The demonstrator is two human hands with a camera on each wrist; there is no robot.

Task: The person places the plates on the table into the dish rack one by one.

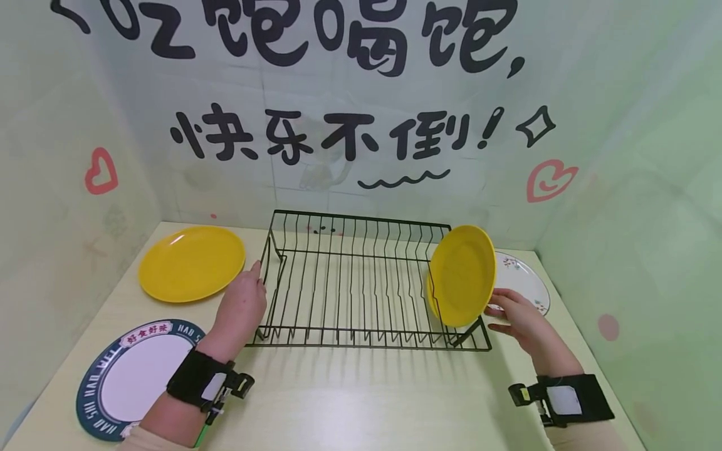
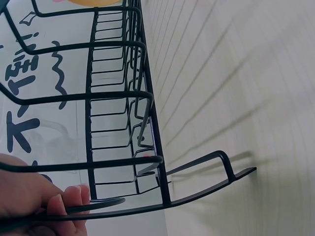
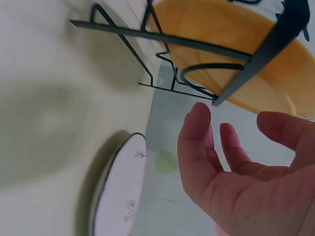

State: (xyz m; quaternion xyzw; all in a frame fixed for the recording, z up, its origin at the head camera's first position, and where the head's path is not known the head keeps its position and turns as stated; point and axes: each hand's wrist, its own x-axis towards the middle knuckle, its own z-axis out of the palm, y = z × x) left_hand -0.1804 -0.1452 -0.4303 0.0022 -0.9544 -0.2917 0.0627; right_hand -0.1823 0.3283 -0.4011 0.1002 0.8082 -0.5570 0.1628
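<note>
Black wire dish rack (image 1: 351,255) with slim parallel rods, standing on its feet, round yellow plate (image 1: 464,275) propped on edge in its right end, slightly tilted, another yellow rim (image 1: 431,297) just behind.

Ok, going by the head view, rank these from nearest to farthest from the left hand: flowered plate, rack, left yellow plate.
From the left hand:
1. Rack: nearest, held at its left end.
2. Left yellow plate: just beyond the hand, to its left.
3. Flowered plate: farthest, past the rack's right end.
</note>
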